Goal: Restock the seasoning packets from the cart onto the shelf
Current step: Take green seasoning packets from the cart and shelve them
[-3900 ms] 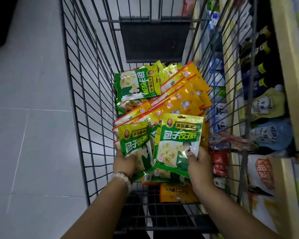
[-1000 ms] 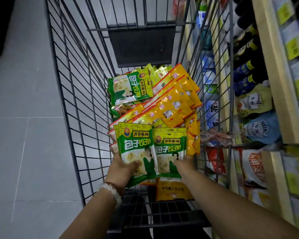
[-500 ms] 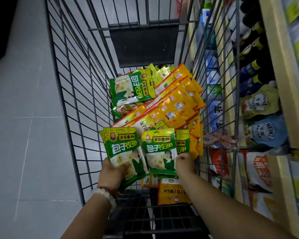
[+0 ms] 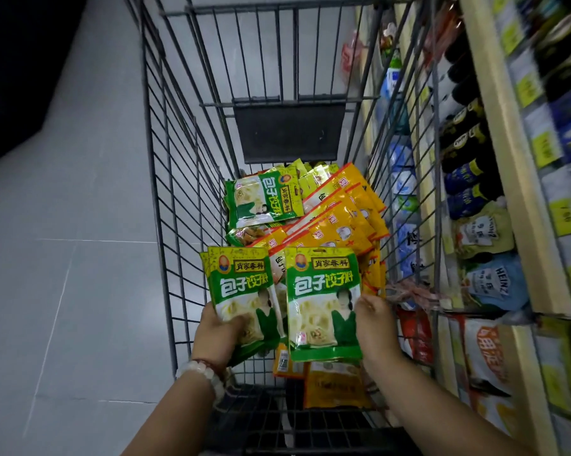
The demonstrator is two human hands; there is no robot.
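A pale tiled floor point(image 4: 63, 258) is seen to the left of a wire shopping cart point(image 4: 165, 199), and a stocked shelf point(image 4: 507, 199) of bottles and pouches runs along the cart's right side. Inside the cart, near its handle end, two bundles of green seasoning packets are held upright, side by side. The left bundle point(image 4: 241, 291) is gripped at its lower edge by the left hand point(image 4: 216, 334), with the fingers curled over the front; a beaded bracelet point(image 4: 200, 373) is worn on that wrist. The right bundle point(image 4: 323, 301) is pinched along its right edge by the right hand point(image 4: 374, 327), with the fingers wrapped behind it.

Compared with half a second earlier, a further stack has been lifted clear of the cart's floor by the right hand and squared up beside the left bundle, and the cart is now viewed from farther back. This suggests that gathering is nearly finished and that a transfer towards the shelf is due next.

Many packets remain: an orange pile point(image 4: 340, 218) lies farther from the handle, a loose green packet point(image 4: 264, 202) rests at the cart's far end, and more orange packets point(image 4: 336, 383) lie beneath the held bundles. Most of the restocking is judged still to be done.
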